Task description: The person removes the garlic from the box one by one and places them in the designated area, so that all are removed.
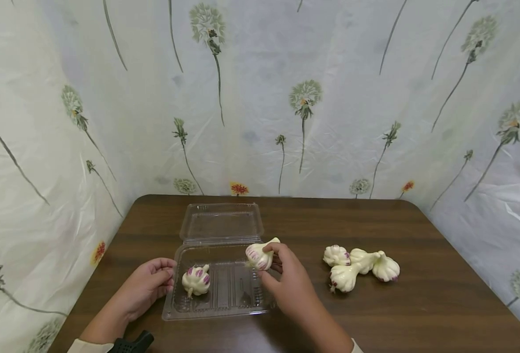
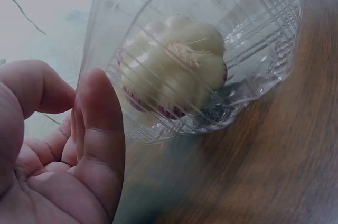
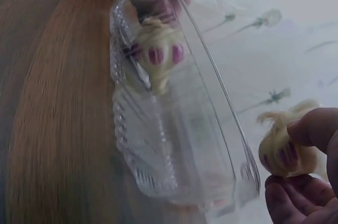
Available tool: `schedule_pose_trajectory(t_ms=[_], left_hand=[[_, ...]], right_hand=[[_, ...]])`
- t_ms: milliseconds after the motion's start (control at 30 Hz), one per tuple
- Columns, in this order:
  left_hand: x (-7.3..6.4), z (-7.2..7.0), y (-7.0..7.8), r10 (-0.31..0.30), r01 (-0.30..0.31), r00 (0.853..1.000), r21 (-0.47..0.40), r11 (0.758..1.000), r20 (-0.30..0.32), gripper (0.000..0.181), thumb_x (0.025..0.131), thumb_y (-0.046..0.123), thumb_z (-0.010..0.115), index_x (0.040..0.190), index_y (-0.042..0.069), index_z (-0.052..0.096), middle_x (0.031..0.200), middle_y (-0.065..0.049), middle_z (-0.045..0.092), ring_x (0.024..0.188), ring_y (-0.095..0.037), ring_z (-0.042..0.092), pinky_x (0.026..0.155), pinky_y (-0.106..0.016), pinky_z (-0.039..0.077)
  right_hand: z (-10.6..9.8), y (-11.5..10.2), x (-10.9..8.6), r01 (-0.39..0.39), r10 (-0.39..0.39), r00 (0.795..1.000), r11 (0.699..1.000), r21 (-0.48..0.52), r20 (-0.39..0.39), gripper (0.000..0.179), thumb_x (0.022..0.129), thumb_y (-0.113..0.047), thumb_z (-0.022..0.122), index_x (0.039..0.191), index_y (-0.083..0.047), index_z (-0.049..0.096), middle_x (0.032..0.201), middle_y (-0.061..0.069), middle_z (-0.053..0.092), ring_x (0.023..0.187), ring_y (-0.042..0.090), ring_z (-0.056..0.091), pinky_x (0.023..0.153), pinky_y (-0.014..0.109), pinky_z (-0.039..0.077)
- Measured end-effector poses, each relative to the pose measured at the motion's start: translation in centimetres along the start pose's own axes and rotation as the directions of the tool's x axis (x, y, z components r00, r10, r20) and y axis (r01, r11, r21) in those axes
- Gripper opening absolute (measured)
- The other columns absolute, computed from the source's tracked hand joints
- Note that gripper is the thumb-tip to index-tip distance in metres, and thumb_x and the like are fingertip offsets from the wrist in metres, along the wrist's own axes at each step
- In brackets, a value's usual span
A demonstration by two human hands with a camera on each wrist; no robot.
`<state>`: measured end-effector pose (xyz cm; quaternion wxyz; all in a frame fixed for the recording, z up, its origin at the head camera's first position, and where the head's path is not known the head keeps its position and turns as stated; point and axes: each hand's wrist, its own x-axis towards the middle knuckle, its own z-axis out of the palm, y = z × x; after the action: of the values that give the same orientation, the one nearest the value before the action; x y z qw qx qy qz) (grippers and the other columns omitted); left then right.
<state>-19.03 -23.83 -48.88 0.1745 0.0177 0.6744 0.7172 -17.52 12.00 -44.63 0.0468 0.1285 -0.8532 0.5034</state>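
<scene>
A clear plastic clamshell container [image 1: 224,282] lies with its lid [image 1: 222,220] folded back. One garlic bulb [image 1: 195,280], white with purple marks, sits at the left end inside it. My left hand [image 1: 151,282] pinches the container's left rim between thumb and finger, as the left wrist view shows close up. Over the container's right end, my right hand [image 1: 286,274] holds another garlic bulb [image 1: 260,255] between thumb and fingers. The right wrist view has this held bulb [image 3: 288,155] outside the rim from that angle, apart from the container wall.
Several more garlic bulbs [image 1: 359,264] lie in a cluster on the brown wooden table [image 1: 419,314], right of the right hand. A flower-printed sheet [image 1: 260,98] hangs behind the table and along both sides. A black strap [image 1: 132,343] is on the left wrist.
</scene>
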Motion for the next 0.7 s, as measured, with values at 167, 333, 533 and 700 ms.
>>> schedule_pose_trajectory(t_ms=[167,333,533,700], left_hand=[[0.0,0.0,0.1,0.005,-0.005,1.0,0.009,1.0,0.0,0.034,0.109,0.013,0.054,0.135,-0.007,0.045,0.098,0.0,0.058,0.087,-0.01,0.061,0.078,-0.026,0.059],[0.0,0.0,0.2,0.009,-0.009,1.0,0.018,1.0,0.003,0.034,0.109,0.013,0.054,0.135,-0.007,0.045,0.097,0.001,0.058,0.087,-0.01,0.061,0.078,-0.026,0.059],[-0.1,0.0,0.2,0.007,-0.007,1.0,0.018,1.0,0.0,0.035,0.109,0.013,0.053,0.136,-0.008,0.044,0.099,0.0,0.058,0.088,-0.01,0.06,0.078,-0.026,0.059],[-0.1,0.0,0.1,0.004,-0.004,1.0,0.007,1.0,0.002,0.032,0.109,0.012,0.053,0.134,-0.007,0.045,0.099,0.0,0.058,0.088,-0.01,0.061,0.078,-0.025,0.059]], right_hand=[[-1.0,0.5,-0.5,-0.028,0.03,0.999,0.999,0.041,-0.038,0.048,0.093,-0.004,0.078,0.133,-0.015,0.055,0.134,0.012,0.061,0.125,0.027,0.064,0.105,0.035,0.055],[-1.7,1.1,-1.0,-0.038,0.048,0.996,0.991,0.126,-0.075,0.049,0.091,0.001,0.078,0.132,-0.012,0.055,0.131,0.016,0.063,0.122,0.028,0.065,0.106,0.034,0.054],[-2.3,1.7,-1.8,-0.014,0.03,0.993,0.991,0.132,-0.116,0.049,0.088,0.006,0.079,0.128,-0.009,0.056,0.126,0.014,0.064,0.116,0.026,0.066,0.104,0.033,0.056],[-2.9,1.9,-2.3,-0.018,0.037,0.99,0.991,0.133,-0.137,0.049,0.087,0.008,0.079,0.128,-0.006,0.055,0.124,0.013,0.063,0.114,0.023,0.065,0.102,0.029,0.056]])
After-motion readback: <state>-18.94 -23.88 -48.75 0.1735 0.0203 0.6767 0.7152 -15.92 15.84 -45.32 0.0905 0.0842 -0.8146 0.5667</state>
